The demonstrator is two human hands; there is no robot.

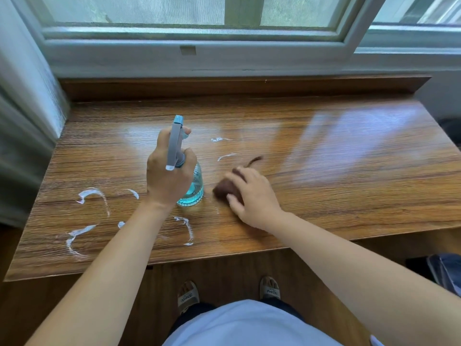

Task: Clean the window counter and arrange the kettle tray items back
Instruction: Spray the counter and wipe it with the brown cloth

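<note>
Cleaning step. Left hand grips spray bottle; right hand presses brown cloth on bench. Next: wipe white streaks.

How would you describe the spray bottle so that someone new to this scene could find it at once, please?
Start at the wooden counter under the window. Near its middle, the left hand holds the spray bottle upright, beside the right hand on a brown cloth. It alone is clear, holding blue liquid under a grey trigger head.
</note>
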